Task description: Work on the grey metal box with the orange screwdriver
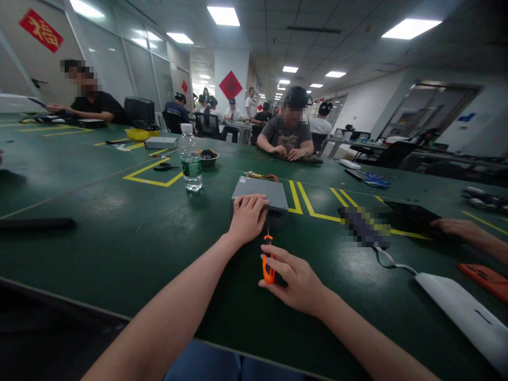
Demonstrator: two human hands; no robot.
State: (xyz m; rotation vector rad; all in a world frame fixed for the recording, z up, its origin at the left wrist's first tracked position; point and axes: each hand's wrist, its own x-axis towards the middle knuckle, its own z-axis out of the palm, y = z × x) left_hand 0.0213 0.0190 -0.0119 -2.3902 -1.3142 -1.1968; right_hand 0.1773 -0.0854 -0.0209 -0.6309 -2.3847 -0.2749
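Note:
A grey metal box (pixel 260 191) with coloured wires (pixel 262 176) behind it lies on the green table (pixel 159 254). My left hand (pixel 249 217) rests on its front left part, fingers bent over the top edge. My right hand (pixel 293 275) holds an orange and black screwdriver (pixel 269 270) by the handle between thumb and fingers. The thin shaft points away from me and reaches the front face of the box, beside my left fingers. Whether its tip sits in a screw cannot be made out.
A water bottle (pixel 191 161) stands left of the box, near a metal bowl (pixel 209 157). At the right are a white device (pixel 460 312) with a cable, an orange phone (pixel 486 280) and another person's hand (pixel 462 230). A person (pixel 286 132) sits opposite.

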